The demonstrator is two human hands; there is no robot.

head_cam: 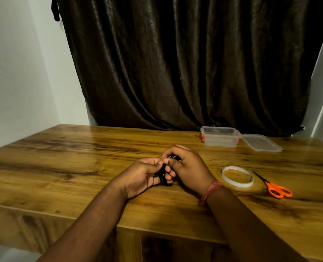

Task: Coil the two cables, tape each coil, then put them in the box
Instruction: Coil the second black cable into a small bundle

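Both hands meet above the wooden table (66, 167), the left hand (143, 175) and right hand (187, 167) gripping a bundled black cable (163, 177) pinched between their fingers, with the tape roll (237, 176) and orange scissors (275, 187) to the right and the open clear plastic box (220, 136) farther back.

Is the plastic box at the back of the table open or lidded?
Open. The box has no lid on it; its clear lid lies flat on the table just beside it.
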